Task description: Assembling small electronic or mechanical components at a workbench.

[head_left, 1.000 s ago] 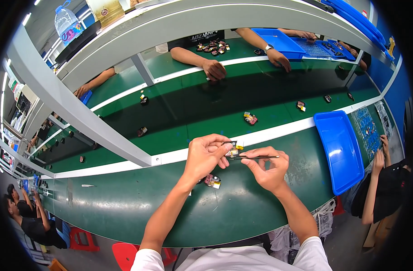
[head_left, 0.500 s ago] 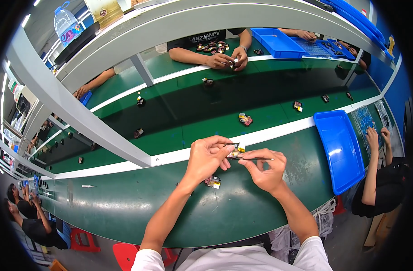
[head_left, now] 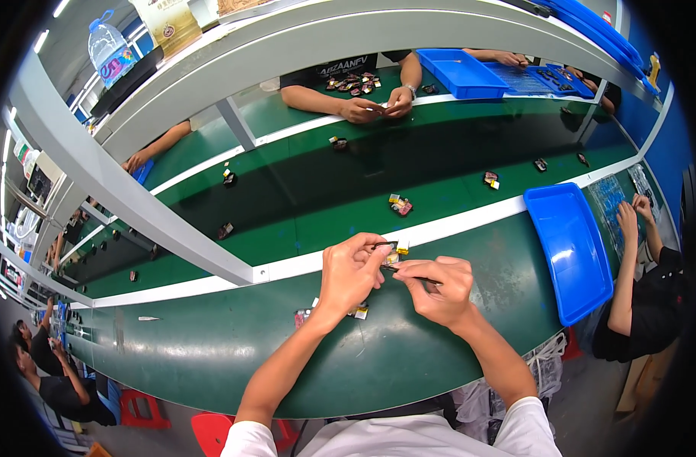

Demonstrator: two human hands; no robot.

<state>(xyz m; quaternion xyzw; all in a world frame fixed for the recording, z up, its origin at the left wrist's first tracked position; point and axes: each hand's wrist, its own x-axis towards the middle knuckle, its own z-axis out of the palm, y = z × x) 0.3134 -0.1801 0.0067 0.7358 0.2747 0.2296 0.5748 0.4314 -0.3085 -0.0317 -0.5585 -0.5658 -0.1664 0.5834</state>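
My left hand [head_left: 345, 274] pinches a small electronic assembly [head_left: 394, 256] with a dark casing and a yellow patch, held above the green bench. In my right hand [head_left: 443, 286] is a thin dark tool [head_left: 429, 280] that looks like tweezers, its tip at the lower right of the assembly. Fingers cover much of the assembly, so its details are hard to make out. Beside and partly behind my left forearm, similar small assemblies lie on the bench, one reddish [head_left: 301, 317] and one with a white-yellow patch [head_left: 360, 312].
A green conveyor belt [head_left: 287, 206] carries several spaced assemblies beyond a white rail. At the right stands a blue tray [head_left: 567, 251]. A slanted grey post [head_left: 165, 198] rises at the left. Co-workers' hands [head_left: 378, 109] work across the belt, and another person [head_left: 637, 305] sits at the right.
Assemblies on the belt have drifted left. My right hand has shifted slightly left, and less of its tool shows. The co-worker's hands opposite have lowered a little.
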